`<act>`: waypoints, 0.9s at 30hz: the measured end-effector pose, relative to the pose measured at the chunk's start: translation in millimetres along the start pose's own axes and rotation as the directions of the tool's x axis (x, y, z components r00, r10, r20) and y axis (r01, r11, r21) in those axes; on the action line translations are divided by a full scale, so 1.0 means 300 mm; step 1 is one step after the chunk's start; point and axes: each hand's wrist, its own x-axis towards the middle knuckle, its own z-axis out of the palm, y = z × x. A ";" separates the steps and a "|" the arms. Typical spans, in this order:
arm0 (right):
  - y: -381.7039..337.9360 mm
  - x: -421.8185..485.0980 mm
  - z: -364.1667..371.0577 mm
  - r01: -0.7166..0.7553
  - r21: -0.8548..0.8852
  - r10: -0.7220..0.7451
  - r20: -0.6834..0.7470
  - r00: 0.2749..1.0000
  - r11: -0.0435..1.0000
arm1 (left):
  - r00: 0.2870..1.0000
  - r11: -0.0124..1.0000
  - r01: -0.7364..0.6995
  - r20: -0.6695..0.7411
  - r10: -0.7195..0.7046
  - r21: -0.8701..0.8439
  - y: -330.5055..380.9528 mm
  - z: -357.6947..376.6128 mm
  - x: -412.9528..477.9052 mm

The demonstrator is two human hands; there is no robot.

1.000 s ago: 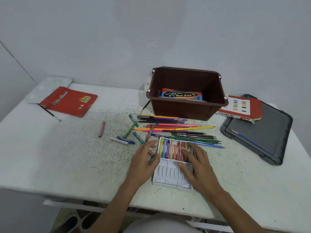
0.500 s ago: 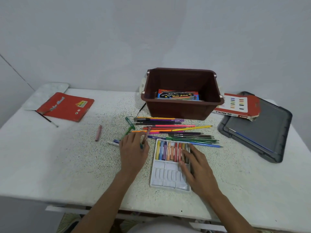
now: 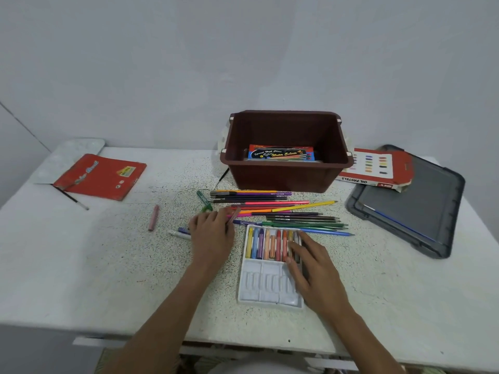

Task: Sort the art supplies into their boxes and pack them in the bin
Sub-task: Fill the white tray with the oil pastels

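Note:
A white plastic pastel tray (image 3: 266, 291) lies near the table's front edge, and its far row holds several oil pastels (image 3: 266, 244). My right hand (image 3: 310, 268) rests flat on the tray's right side, fingertips on the rightmost pastels. My left hand (image 3: 212, 234) is just left of the tray and pinches a reddish-brown pastel (image 3: 234, 215) at its fingertips. Loose pastels lie around it: a pink one (image 3: 153, 217), a green one (image 3: 202, 197), and a white and a blue one (image 3: 180, 233) partly under the hand. The brown bin (image 3: 286, 176) stands behind with a water colour box (image 3: 280, 153) inside.
Several coloured pencils (image 3: 283, 209) lie between the bin and the tray. At right, a red oil pastels box (image 3: 375, 170) sits on a grey lid (image 3: 410, 214). At far left are a red booklet (image 3: 100, 175), a thin brush (image 3: 71, 198) and a white palette (image 3: 73, 149).
My left hand left the tray's edge, moved left and away to the loose pastels and took hold of the reddish-brown one. My right hand stayed on the tray.

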 end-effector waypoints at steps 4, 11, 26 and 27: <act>0.003 -0.003 -0.001 -0.004 0.001 0.004 0.000 1.000 1.000 | 0.995 0.960 0.042 -0.074 -0.064 -0.276 0.016 -0.049 -0.001; 0.005 -0.007 0.003 -0.009 -0.010 0.009 0.006 1.000 1.000 | 0.984 0.602 0.129 0.026 -0.177 -0.788 0.024 -0.144 -0.045; 0.003 -0.011 0.004 -0.007 0.001 0.007 -0.005 1.000 1.000 | 0.901 0.748 0.215 0.424 0.096 -0.628 -0.004 -0.132 -0.176; 0.003 -0.011 0.005 -0.006 -0.001 0.006 -0.005 1.000 1.000 | 0.898 0.762 0.195 0.426 0.115 -0.617 -0.004 -0.133 -0.175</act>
